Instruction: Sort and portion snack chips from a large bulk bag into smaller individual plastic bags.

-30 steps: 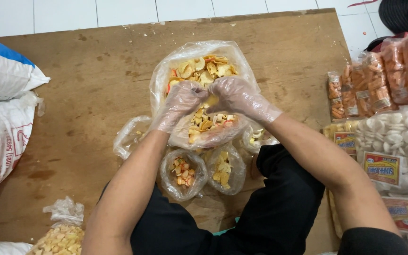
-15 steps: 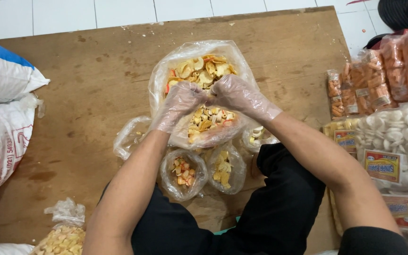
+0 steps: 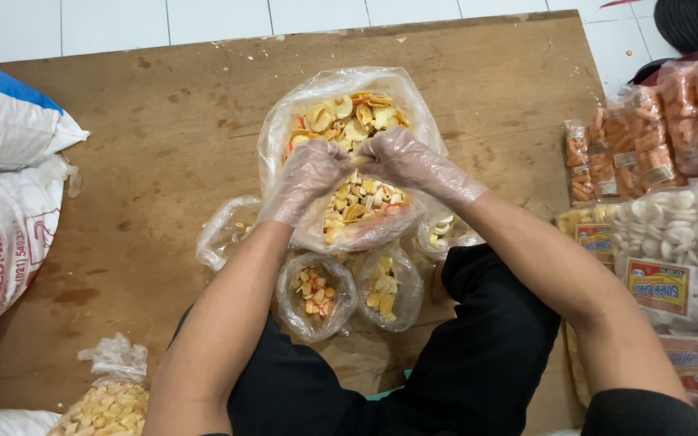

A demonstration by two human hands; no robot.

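Observation:
Both of my hands wear thin clear plastic gloves. My left hand (image 3: 307, 179) and my right hand (image 3: 404, 159) meet at the mouth of a small clear bag of yellow and orange crackers (image 3: 361, 218), pinching its top shut between them. Behind it stands a large open clear bag of the same crackers (image 3: 347, 113). Two small filled cracker bags (image 3: 315, 292) (image 3: 384, 284) lie in front of my lap, and others sit to each side (image 3: 224, 232) (image 3: 446, 232).
White sacks (image 3: 6, 186) are stacked at the left on the wooden board (image 3: 139, 145). Packs of orange snacks (image 3: 664, 121) and white crackers (image 3: 672, 242) pile up at the right. A bag of yellow chips (image 3: 107, 404) sits at the lower left.
My hands have shifted slightly upward and closer together on the small bag's top. Everything else stays as it was.

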